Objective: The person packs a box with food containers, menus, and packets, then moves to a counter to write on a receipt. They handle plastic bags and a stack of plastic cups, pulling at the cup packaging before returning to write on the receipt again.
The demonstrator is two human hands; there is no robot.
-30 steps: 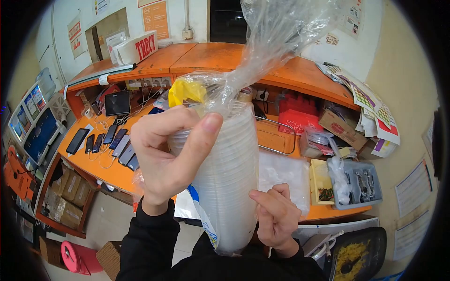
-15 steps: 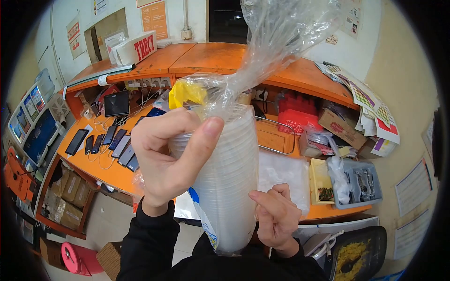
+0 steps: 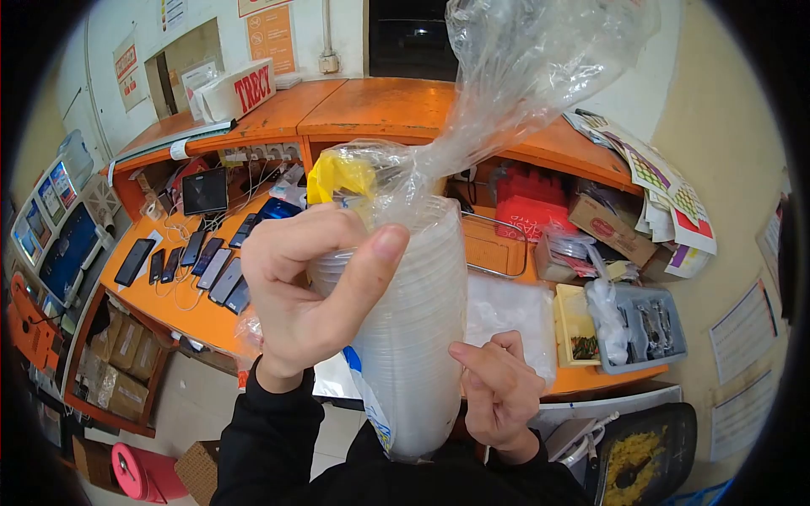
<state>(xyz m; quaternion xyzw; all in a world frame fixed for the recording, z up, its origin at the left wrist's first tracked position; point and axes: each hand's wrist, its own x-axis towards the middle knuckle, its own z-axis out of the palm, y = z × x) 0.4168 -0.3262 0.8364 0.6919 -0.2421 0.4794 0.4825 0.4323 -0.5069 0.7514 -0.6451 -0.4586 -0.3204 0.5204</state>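
A tall stack of clear plastic cups or tubs [image 3: 413, 329] stands upright in front of me inside a clear plastic bag [image 3: 540, 93]. The bag's twisted top leans up to the right, and yellow [image 3: 337, 175] and blue print shows on it. At the stack's upper left, my left hand [image 3: 316, 291] is closed, thumb and forefinger pinching the bag near its gathered neck. Lower down on the right side, my right hand [image 3: 502, 388] has curled fingers, its fingertips against the bag's wall. The stack's left edge is partly hidden behind my left hand.
Several phones [image 3: 221, 274] with charging cables lie on the orange desk [image 3: 169, 308] at left. To the right are flat clear bags [image 3: 510, 320], a cream tray [image 3: 576, 325] and a grey bin of cutlery [image 3: 650, 329]. A pink bucket [image 3: 139, 472] stands on the floor.
The bag's loose top has swung slightly to the right. Both hands keep almost the same places on the bag, and the view has shifted a little.
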